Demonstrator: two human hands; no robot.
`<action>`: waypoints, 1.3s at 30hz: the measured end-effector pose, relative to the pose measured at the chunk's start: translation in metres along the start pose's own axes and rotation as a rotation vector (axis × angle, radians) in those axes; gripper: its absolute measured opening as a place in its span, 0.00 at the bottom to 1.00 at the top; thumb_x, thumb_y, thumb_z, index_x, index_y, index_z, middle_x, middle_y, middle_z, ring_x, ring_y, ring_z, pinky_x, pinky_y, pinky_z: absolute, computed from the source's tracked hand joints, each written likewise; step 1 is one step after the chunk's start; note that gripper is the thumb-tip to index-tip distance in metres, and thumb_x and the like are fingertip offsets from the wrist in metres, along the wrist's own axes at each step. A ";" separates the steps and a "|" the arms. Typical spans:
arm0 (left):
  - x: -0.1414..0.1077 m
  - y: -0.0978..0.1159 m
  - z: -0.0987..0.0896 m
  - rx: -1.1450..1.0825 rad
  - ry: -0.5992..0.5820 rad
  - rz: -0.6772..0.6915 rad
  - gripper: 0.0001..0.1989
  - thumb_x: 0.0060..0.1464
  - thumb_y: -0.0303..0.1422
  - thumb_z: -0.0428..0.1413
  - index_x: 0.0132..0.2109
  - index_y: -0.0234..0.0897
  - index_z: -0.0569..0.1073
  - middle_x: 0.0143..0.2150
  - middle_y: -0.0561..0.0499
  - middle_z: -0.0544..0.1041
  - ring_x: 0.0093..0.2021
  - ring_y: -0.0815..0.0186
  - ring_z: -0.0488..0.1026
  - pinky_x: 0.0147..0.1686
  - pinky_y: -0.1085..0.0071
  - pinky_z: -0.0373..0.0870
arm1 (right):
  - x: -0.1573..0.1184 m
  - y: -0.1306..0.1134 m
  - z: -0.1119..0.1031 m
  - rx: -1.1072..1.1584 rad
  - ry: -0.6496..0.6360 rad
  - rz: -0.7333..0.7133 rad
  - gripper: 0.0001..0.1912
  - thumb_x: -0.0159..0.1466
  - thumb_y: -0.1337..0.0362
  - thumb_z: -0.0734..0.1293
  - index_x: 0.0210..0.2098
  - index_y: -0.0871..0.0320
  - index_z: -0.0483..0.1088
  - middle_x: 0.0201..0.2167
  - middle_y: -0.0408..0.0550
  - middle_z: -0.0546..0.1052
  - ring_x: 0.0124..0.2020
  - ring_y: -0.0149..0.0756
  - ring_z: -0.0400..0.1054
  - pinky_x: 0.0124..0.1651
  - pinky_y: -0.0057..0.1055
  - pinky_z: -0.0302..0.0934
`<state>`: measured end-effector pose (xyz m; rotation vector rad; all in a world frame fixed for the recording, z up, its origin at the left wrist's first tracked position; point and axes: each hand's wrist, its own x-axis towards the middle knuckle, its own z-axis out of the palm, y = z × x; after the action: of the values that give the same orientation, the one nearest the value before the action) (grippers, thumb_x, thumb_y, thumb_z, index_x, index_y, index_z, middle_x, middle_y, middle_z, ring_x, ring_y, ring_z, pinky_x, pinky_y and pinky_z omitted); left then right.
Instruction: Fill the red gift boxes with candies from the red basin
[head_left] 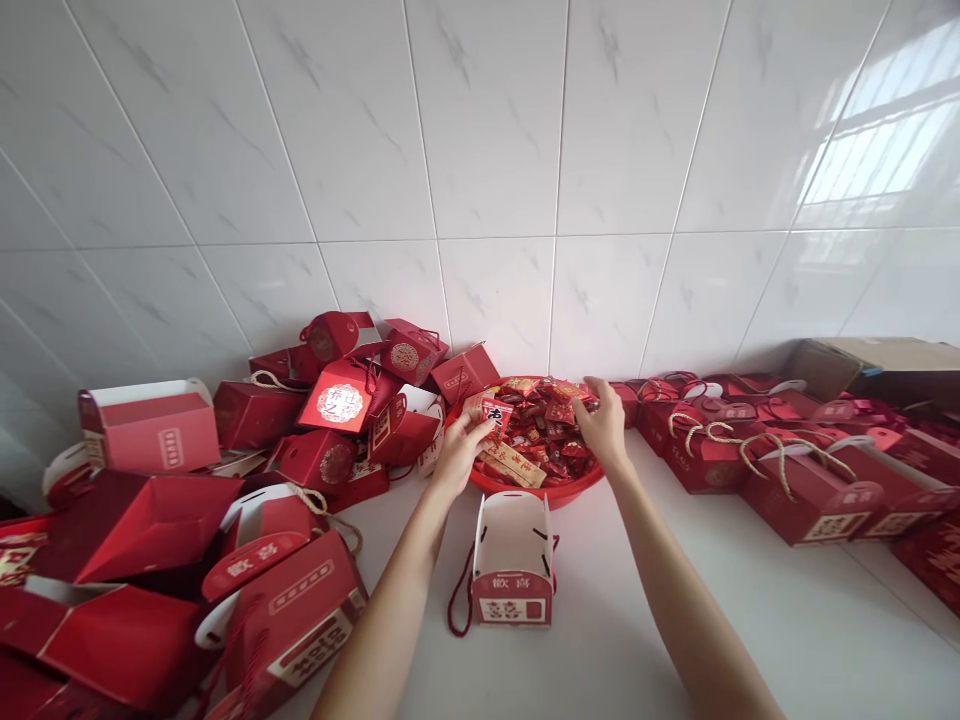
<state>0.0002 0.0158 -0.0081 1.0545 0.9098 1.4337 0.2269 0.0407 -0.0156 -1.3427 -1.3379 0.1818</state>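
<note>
My left hand pinches a small red packet with a black character on it, over the left side of a red basin. The basin holds a heap of wrapped sweets, mostly red and gold. At the basin's right rim, my right hand reaches over the sweets with thumb and forefinger apart; its other fingers are partly hidden. In front of the basin, between my forearms, an open red gift box stands upright, showing a white inside and a dark red cord handle.
Red boxes lie in a loose pile on the left, some tipped over. More boxes with rope handles stand in rows on the right, near a cardboard carton. A white tiled wall rises behind the pale tabletop.
</note>
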 end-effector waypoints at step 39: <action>0.000 0.000 -0.002 -0.006 -0.029 -0.014 0.14 0.38 0.40 0.65 0.33 0.38 0.75 0.31 0.54 0.78 0.31 0.66 0.73 0.33 0.72 0.66 | 0.002 0.012 -0.023 -0.128 -0.750 -0.054 0.26 0.39 0.75 0.76 0.39 0.55 0.78 0.33 0.46 0.78 0.40 0.45 0.70 0.40 0.34 0.64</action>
<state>-0.0021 0.0157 -0.0088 1.0592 0.8900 1.4057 0.2520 0.0331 -0.0165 -1.3993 -2.0317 0.6159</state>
